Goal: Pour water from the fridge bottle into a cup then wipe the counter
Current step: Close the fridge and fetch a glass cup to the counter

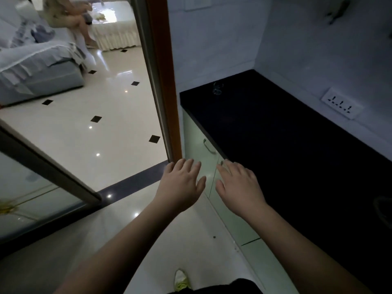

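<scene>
Hands reaching forward, palms down, fingers spread and relaxed, holding nothing: left hand hovering over the floor by the doorway, right hand just off the edge of the dark tabletop. Standing far back near the tabletop's corner, a clear glass cup, apparently empty. No bottle or fridge showing, no cloth either. Judging by this, still starting out; next, probably turning to find the fridge and fetching the bottle.
</scene>
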Action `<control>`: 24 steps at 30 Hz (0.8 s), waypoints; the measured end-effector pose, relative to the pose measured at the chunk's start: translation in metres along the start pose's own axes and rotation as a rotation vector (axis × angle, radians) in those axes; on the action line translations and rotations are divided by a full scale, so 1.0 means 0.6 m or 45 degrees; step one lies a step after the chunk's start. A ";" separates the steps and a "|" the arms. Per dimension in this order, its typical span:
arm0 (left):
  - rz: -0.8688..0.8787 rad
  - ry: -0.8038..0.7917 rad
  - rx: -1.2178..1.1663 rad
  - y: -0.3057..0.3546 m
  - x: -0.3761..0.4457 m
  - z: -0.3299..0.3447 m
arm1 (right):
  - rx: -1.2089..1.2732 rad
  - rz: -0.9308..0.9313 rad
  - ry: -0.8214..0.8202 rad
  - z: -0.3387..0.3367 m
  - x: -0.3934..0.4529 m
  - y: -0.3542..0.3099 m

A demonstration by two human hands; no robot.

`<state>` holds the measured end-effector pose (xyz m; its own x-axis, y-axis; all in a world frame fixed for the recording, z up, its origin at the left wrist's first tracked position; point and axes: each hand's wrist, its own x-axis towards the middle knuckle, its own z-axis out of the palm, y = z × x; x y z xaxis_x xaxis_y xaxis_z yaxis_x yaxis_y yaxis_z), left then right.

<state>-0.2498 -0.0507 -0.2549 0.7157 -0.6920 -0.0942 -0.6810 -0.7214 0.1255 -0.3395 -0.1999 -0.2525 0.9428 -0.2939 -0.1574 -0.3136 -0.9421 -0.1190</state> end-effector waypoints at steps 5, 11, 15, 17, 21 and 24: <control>0.130 0.005 0.000 -0.022 0.073 -0.009 | 0.043 0.137 0.041 -0.011 0.041 0.004; 0.237 -0.018 0.012 -0.017 0.178 -0.011 | 0.124 0.254 0.034 -0.007 0.105 0.039; 0.291 0.014 0.059 -0.012 0.268 -0.006 | 0.142 0.315 0.062 -0.001 0.169 0.081; 0.300 -0.007 0.076 -0.008 0.313 -0.008 | 0.157 0.332 0.056 -0.002 0.205 0.104; 0.321 -0.015 0.105 -0.001 0.397 -0.022 | 0.158 0.361 0.071 -0.014 0.275 0.141; 0.319 0.022 0.137 -0.009 0.452 -0.033 | 0.150 0.358 0.091 -0.029 0.323 0.165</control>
<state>-0.0488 -0.2341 -0.2618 0.5251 -0.8492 -0.0561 -0.8489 -0.5273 0.0373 -0.1860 -0.3530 -0.2777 0.8216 -0.5546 -0.1317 -0.5700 -0.7984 -0.1939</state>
